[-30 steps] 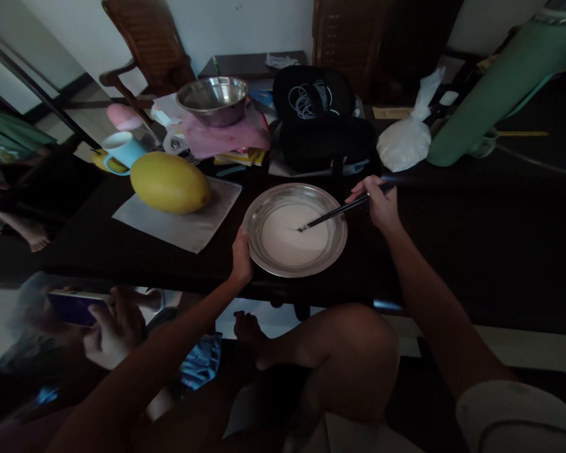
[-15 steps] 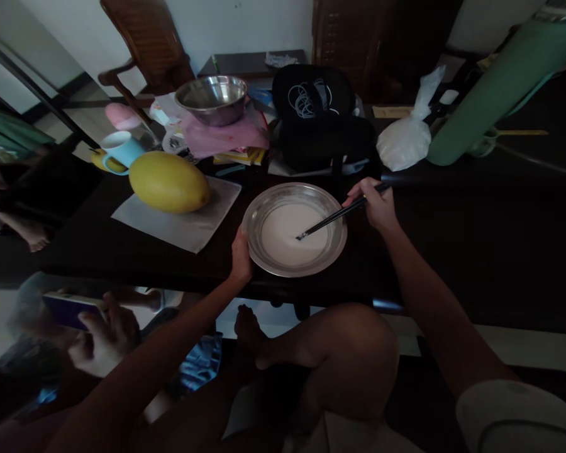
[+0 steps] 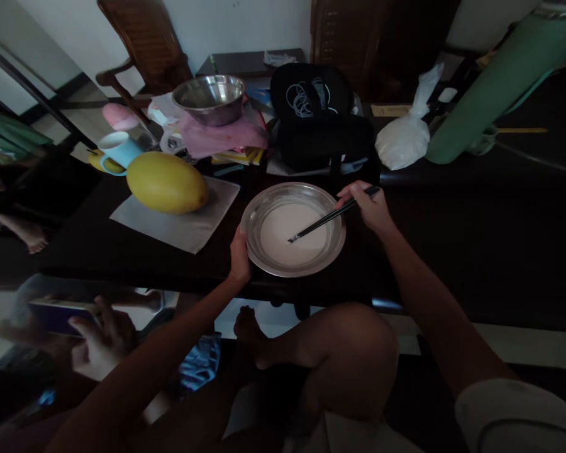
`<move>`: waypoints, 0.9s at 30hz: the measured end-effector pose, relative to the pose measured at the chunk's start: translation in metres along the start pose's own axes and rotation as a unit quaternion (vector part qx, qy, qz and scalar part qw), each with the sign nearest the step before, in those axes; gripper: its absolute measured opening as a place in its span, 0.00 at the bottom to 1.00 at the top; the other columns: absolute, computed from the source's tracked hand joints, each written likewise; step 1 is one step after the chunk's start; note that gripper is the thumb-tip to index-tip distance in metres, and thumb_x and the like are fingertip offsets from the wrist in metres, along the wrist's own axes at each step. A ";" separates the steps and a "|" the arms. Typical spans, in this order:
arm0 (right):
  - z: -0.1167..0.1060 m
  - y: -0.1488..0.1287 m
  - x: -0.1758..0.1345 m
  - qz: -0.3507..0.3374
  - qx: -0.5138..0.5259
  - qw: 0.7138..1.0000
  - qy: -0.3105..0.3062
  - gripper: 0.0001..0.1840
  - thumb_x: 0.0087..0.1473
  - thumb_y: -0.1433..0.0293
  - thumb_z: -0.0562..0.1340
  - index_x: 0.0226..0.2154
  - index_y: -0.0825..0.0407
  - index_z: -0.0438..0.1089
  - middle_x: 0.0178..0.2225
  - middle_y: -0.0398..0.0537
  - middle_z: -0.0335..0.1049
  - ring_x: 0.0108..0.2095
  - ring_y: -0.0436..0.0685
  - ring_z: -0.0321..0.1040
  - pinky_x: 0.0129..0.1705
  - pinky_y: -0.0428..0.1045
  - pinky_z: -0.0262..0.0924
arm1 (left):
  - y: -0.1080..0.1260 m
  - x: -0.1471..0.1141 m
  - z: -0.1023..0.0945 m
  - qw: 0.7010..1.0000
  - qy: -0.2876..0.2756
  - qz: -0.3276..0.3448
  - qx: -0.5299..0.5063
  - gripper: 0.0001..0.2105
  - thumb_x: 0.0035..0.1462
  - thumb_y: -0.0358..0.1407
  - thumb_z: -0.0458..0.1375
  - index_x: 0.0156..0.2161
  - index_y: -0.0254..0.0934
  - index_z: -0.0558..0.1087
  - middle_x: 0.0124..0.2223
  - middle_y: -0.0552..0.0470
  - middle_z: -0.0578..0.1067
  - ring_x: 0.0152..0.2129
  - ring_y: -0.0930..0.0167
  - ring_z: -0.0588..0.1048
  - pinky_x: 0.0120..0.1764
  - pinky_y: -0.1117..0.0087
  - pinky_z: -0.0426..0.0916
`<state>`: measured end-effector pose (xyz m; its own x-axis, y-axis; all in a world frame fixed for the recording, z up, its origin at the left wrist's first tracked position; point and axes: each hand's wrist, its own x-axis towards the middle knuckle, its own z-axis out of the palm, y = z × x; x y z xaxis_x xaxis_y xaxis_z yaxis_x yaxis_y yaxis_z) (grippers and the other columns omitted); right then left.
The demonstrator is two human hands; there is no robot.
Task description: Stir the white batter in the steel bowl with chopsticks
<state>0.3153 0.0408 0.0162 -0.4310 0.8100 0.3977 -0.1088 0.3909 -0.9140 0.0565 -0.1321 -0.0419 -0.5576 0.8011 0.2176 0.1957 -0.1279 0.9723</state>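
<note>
A shallow metal bowl stands on the dark table near its front edge, holding a milky white liquid. My left hand grips the bowl's left rim; the fingertips are partly hidden beneath it. In my right hand is a pair of dark chopsticks, slanted down to the left. White residue coats their tips, which reach the liquid near the middle of the bowl.
Left of the bowl, a large yellow melon-like fruit rests on a pale sheet. Behind are another metal bowl, a blue mug, a black case, a tied bag of white powder and a tall green bottle. Another person's hand holds a phone.
The chopstick tips have shifted a little left through the liquid, and my right hand has moved left with them. My left hand stays on the rim. The other person's phone has moved slightly left.
</note>
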 end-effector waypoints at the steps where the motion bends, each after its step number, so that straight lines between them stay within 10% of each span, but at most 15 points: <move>1: 0.001 -0.001 -0.001 0.000 -0.004 1.000 -0.014 0.21 0.57 0.49 0.59 0.30 0.48 0.75 0.23 0.43 0.76 0.26 0.52 0.74 0.34 0.50 0.70 | -0.001 0.000 0.000 1.000 0.001 0.001 -0.005 0.21 0.63 0.50 0.49 0.48 0.36 0.75 0.52 0.46 0.76 0.53 0.62 0.70 0.60 0.60 0.61; 8: -0.006 0.002 0.003 -0.011 0.002 0.997 0.079 0.23 0.56 0.47 0.59 0.27 0.49 0.72 0.19 0.41 0.72 0.21 0.51 0.72 0.28 0.49 0.69 | -0.002 0.001 0.000 1.000 0.001 -0.016 -0.019 0.20 0.62 0.48 0.50 0.46 0.36 0.75 0.49 0.47 0.77 0.53 0.63 0.71 0.60 0.60 0.60; 27: 0.000 -0.001 0.000 0.005 -0.012 1.000 -0.011 0.21 0.57 0.50 0.60 0.30 0.49 0.75 0.24 0.44 0.77 0.27 0.52 0.75 0.36 0.51 0.71 | -0.005 0.001 0.000 1.000 0.002 -0.013 -0.017 0.22 0.63 0.49 0.49 0.51 0.37 0.74 0.53 0.46 0.75 0.55 0.63 0.70 0.60 0.61 0.60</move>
<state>0.3156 0.0406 0.0167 -0.4521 0.8038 0.3867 -0.0837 0.3934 -0.9156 0.0550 -0.1307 -0.0469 -0.5650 0.8025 0.1918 0.1534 -0.1262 0.9801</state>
